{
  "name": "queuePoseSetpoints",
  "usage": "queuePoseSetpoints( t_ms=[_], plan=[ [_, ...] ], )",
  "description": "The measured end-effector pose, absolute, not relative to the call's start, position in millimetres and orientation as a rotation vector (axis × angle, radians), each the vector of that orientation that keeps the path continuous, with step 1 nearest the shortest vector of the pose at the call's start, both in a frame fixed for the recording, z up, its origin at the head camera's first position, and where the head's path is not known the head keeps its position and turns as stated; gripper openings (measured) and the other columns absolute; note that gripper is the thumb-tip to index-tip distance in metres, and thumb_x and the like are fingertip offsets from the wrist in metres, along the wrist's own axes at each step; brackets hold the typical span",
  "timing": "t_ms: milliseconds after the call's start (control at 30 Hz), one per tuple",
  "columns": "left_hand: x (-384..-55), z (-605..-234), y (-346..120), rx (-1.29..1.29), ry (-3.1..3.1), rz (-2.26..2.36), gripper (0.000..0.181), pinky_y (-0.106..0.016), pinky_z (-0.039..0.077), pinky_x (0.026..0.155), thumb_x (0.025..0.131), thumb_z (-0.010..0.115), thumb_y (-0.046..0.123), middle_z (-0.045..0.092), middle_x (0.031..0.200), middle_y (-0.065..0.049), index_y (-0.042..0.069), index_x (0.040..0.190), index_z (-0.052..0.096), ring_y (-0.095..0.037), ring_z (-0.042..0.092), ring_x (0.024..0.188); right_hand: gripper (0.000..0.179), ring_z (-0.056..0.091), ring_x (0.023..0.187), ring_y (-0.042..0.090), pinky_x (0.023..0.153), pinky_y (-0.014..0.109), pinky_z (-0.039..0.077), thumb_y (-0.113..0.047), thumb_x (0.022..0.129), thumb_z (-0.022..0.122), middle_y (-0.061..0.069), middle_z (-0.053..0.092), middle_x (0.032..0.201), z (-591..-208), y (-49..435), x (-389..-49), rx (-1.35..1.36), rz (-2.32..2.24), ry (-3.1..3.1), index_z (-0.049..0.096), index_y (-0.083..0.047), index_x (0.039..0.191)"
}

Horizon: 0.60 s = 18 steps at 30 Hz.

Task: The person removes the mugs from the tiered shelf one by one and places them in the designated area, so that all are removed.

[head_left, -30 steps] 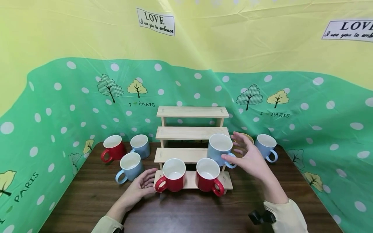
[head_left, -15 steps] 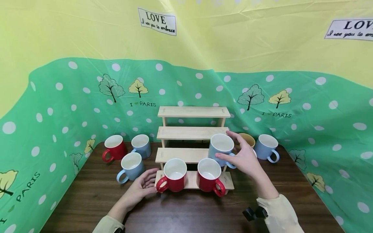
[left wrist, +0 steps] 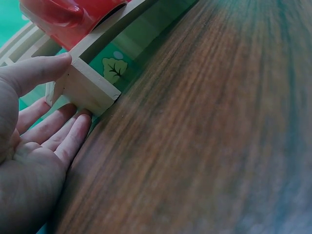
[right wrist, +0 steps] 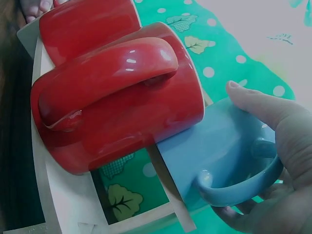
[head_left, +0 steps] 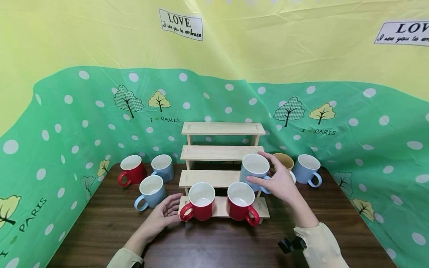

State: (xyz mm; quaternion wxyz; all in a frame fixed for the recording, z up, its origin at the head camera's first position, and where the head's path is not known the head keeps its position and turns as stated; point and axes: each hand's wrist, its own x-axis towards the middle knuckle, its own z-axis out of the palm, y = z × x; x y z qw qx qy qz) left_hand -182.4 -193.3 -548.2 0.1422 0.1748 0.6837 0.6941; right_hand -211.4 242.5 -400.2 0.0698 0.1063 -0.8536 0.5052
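My right hand (head_left: pixel 280 183) holds a light blue mug (right wrist: pixel 214 141) that stands upright on the second step of a wooden tiered rack (head_left: pixel 209 178). Its thumb lies along the near side and the fingers reach round the far side; the mug's handle sits between them. At the rack's lower left end, my left hand (head_left: pixel 160 219) touches the bottom step with thumb and fingertips, fingers loosely extended, as the left wrist view shows at the end panel (left wrist: pixel 87 90). Two red mugs stand on that step, the left one (head_left: pixel 201 203) and the right one (head_left: pixel 239 203), handles facing forward.
Left of the rack stand a red mug (head_left: pixel 134 173) and two light blue mugs, one behind (head_left: pixel 163 169) and one nearer (head_left: pixel 152 193). To the right are a yellow mug (head_left: pixel 284 160), partly hidden by the right hand, and a blue mug (head_left: pixel 305 171). Patterned cloth (head_left: pixel 140 141) surrounds the table.
The right hand has moved left and closed in around the light blue mug, and more of the yellow mug shows. The left hand and the mugs have stayed in place.
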Motion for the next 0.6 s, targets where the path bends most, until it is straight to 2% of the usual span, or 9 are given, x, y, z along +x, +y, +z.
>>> queuePoseSetpoints(
  t_ms=[433, 600],
  plan=[
    [-183.1, -547.0, -192.3, 0.488, 1.973, 1.997, 0.078, -0.026, 0.051, 0.111, 0.1, 0.076, 0.002, 0.05, 0.16, -0.029, -0.003, 0.165, 0.034, -0.014, 0.063, 0.135, 0.093, 0.062, 0.132, 0.037, 0.116, 0.063, 0.046, -0.029, 0.086, 0.097, 0.016, 0.062, 0.148, -399.9, 241.1, -210.2, 0.26, 1.606, -2.518, 0.048, -0.016, 0.164],
    [-182.6, -546.5, -192.5, 0.468, 1.982, 1.987, 0.078, -0.026, 0.051, 0.111, 0.1, 0.077, 0.003, 0.05, 0.16, -0.029, -0.003, 0.165, 0.035, -0.014, 0.062, 0.136, 0.093, 0.064, 0.129, 0.033, 0.109, 0.052, 0.053, -0.035, 0.084, 0.098, 0.014, 0.064, 0.146, -399.4, 240.5, -212.0, 0.214, 1.589, -2.528, 0.051, -0.017, 0.162]
  ],
)
